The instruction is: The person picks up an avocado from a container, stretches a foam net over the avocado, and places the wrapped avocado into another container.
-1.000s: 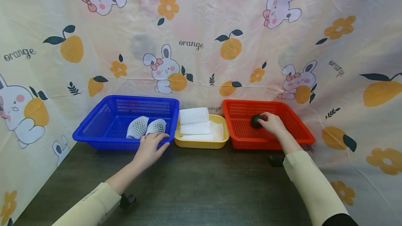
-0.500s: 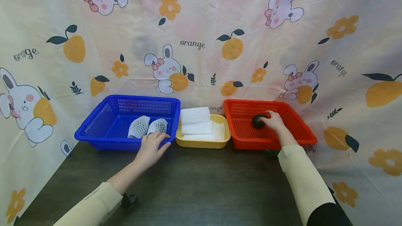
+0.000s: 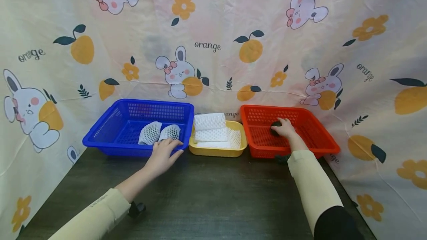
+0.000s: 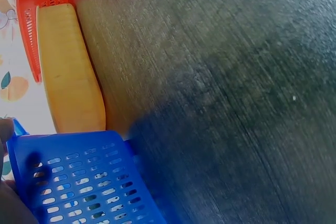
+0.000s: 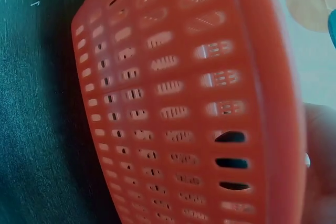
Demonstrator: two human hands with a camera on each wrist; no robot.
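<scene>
In the head view a dark green avocado [image 3: 275, 129] sits in the red basket [image 3: 263, 153], partly covered by my right hand [image 3: 287, 129], whose fingers and thumb hold it. The right wrist view has that hand [image 5: 321, 161] behind the basket's rim, with a dark shape showing through a few slots. My left hand [image 3: 163, 155] rests at the front rim of the blue basket [image 3: 113, 150], its thumb spread from the fingers. Just beyond its fingertips lie two white foam-net-wrapped items, one on the left [image 3: 150, 133] and one on the right [image 3: 171, 132].
Between the two baskets stands a yellow tray [image 3: 217, 152] with white foam nets [image 3: 211, 127] stacked in it, some poking above its rim. All three containers line the back of the dark table [image 3: 213, 195], against a printed cloth [image 3: 213, 29].
My right forearm has swung leftward, and the right hand has turned slightly around the avocado, which stays in the red basket. The left hand keeps its place at the blue rim.
</scene>
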